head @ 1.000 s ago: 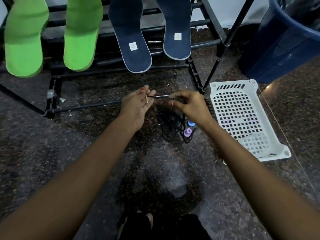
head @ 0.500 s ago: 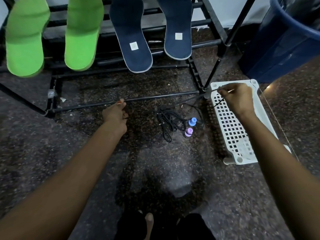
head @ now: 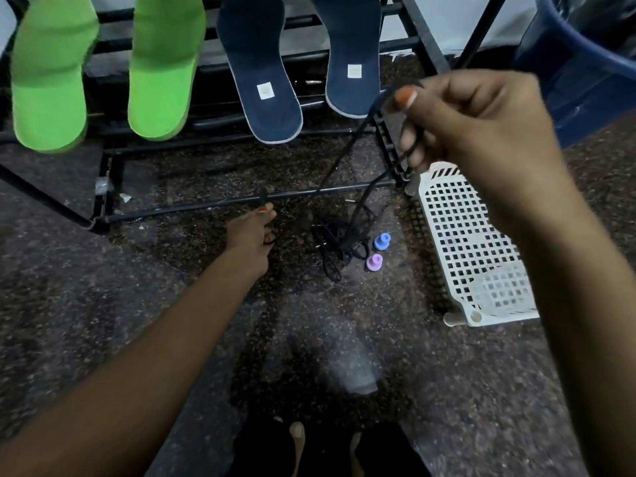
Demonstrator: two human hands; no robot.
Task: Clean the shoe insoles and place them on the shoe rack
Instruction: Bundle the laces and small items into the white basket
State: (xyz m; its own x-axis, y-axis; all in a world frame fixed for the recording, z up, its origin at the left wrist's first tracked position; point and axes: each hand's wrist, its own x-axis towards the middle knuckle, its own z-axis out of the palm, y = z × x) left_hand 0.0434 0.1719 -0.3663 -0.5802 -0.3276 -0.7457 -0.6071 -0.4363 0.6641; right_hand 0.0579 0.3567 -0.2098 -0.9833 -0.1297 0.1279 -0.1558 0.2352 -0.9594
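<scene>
A white perforated basket (head: 447, 215) is lying on its side at three o'clock, and the raised right arm is covering its far half. A blue bin (head: 592, 74) is standing at two o'clock, partly behind the right hand (head: 481, 132). Near the centre a tangle (head: 340, 239) of black cord is lying on the floor, with a blue knob (head: 382, 241) and a purple knob (head: 374, 262) just beside it on the three o'clock side.

The right hand is hanging high in front of the rack's corner post, pinching a black cord (head: 344, 156) between thumb and curled fingers. The cord is running down towards nine o'clock to the left hand (head: 253, 232). That hand is sitting low by the bottom bar, its fingers curled and pinching the cord's other end. Bare toes (head: 297, 438) are showing at six o'clock.

The floor (head: 103, 304) is dark speckled stone, catching a dull shine near the middle. A pale wall (head: 447, 18) is showing behind the rack at twelve o'clock.

The black metal shoe rack (head: 213, 204) is spanning ten to one o'clock. The green insoles (head: 51, 74) are leaning on its bars at eleven o'clock, bright and plain. The navy insoles (head: 265, 74) are leaning side by side at twelve o'clock, pale-edged, each carrying a small white square label.
</scene>
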